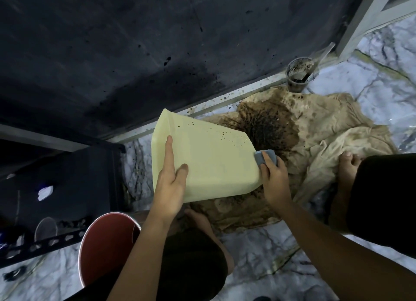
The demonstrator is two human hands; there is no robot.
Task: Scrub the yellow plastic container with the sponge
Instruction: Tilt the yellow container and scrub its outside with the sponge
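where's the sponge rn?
Head view, right of centre: the grey sponge is pinched in the right hand, pressed against the right edge of the yellow plastic container, above the stained cloth.

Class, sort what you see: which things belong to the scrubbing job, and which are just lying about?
Job:
yellow plastic container
grey sponge
left hand
right hand

Lying about:
stained cloth
dirty cup
red bucket
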